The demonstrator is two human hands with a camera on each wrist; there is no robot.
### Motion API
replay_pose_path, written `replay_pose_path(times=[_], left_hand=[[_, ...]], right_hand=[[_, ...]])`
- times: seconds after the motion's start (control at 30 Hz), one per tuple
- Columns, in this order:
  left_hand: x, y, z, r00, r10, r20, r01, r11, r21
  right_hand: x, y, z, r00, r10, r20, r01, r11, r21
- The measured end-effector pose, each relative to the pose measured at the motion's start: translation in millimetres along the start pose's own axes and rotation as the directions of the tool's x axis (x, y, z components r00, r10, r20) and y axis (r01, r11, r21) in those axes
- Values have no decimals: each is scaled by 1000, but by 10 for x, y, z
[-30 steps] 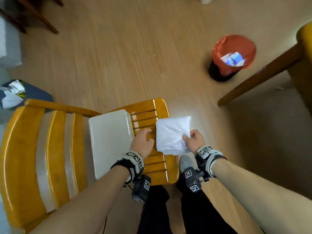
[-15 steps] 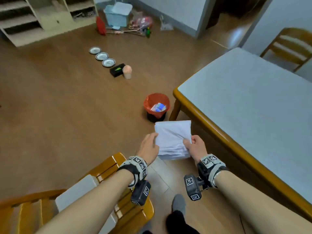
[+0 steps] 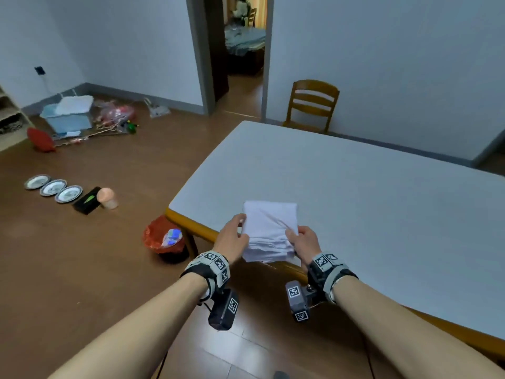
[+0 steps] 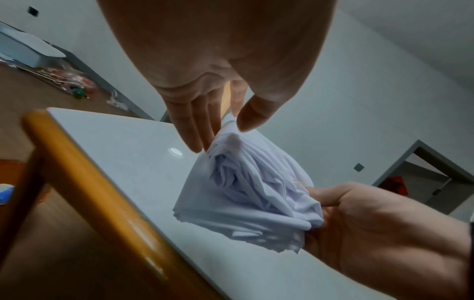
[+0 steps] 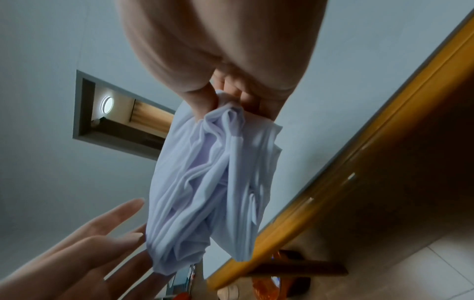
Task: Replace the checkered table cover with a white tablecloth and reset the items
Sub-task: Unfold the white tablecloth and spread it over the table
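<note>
Folded tablecloth (image 3: pixel 269 231) now over table (image 3: pixel 355 203)

Both hands have carried the folded white tablecloth (image 3: pixel 269 228) from the chair to above the table (image 3: pixel 355 187) edge.

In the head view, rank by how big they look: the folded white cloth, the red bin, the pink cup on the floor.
1. Folded white cloth
2. Red bin, though farther away
3. Pink cup, farthest
</note>
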State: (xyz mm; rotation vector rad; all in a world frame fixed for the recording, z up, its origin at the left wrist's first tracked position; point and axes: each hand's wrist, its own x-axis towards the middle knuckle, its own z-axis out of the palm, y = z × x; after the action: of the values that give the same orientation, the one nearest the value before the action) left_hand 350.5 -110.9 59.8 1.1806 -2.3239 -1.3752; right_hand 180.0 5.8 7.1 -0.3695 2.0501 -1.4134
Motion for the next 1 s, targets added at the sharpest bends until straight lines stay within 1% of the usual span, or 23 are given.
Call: replay_pose_path(times=[0.1,0.23,0.37,0.47,0.6,0.83,0.93,1.0], left_hand=[[271,354,414,999,-13,41,12,1000,14],[556,692,915,995,-10,101,7,1000,23],[879,918,1306,984,-1,176,-11,998,67],[1102,1055,1583,972,-15,234,-1,998,71],[1454,1152,1918,947,-34,318,10,997,77],[2297,1184,2454,892,-44,450,6,996,87],[2697,1103,2611,872,-73,484,28,995,99],[2884,1048,2662,842,-96,530,38,992,118]], right_hand=[[283,101,-444,998,47,-32,-45,997,60],[541,249,-951,993,88,-72,-82,993,84],[770,351,-1343,985,116,-125,-103,989,101],[917,427,-1584,975,150,-163,-132,985,111],[1159,522,-1819,955,203,-216,-179,976,125],[1825,617,-2055,910,296,-289,-296,954,46],[2177,658,-2062,891,357,-282,-361,932,38],[2334,647,-2052,885,389,-257,-396,918,24]])
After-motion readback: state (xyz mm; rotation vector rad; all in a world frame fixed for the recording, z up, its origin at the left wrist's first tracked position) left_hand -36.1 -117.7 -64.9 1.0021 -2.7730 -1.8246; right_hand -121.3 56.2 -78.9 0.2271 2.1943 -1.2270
